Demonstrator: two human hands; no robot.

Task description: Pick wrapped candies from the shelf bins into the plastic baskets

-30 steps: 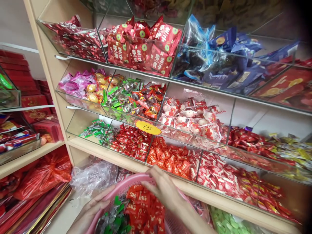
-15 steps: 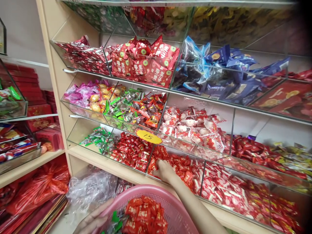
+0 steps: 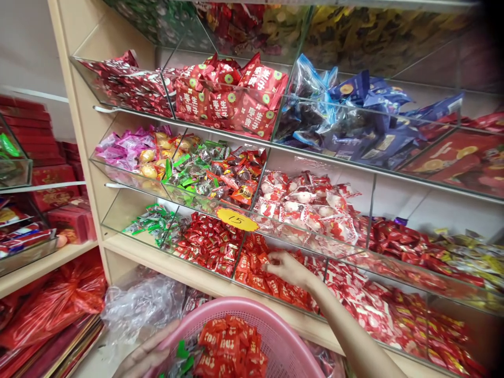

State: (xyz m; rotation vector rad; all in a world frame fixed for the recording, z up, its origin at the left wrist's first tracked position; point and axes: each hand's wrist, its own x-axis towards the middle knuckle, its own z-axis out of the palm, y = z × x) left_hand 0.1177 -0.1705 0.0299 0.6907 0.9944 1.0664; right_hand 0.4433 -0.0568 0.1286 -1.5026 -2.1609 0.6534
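A pink plastic basket (image 3: 291, 336) is at the bottom centre, with red-wrapped candies (image 3: 232, 344) and some green-tipped ones (image 3: 184, 350) inside. My left hand (image 3: 147, 353) grips its left rim, fingers along the outside. My right hand (image 3: 286, 268) reaches into a bottom-row bin of orange-red wrapped candies (image 3: 252, 270); its fingers are bent together at the candies, and whether one is pinched between them is hard to see.
Clear-fronted bins of wrapped candy fill the wooden shelf (image 3: 197, 273). A yellow price tag (image 3: 237, 219) marked 15 hangs above the bottom row. Clear plastic bags (image 3: 144, 304) and a red bag (image 3: 59, 304) lie at lower left.
My right hand has moved right and slightly up within the candy bin, and its fingers show more. The view has shifted a little; my left hand still holds the basket.
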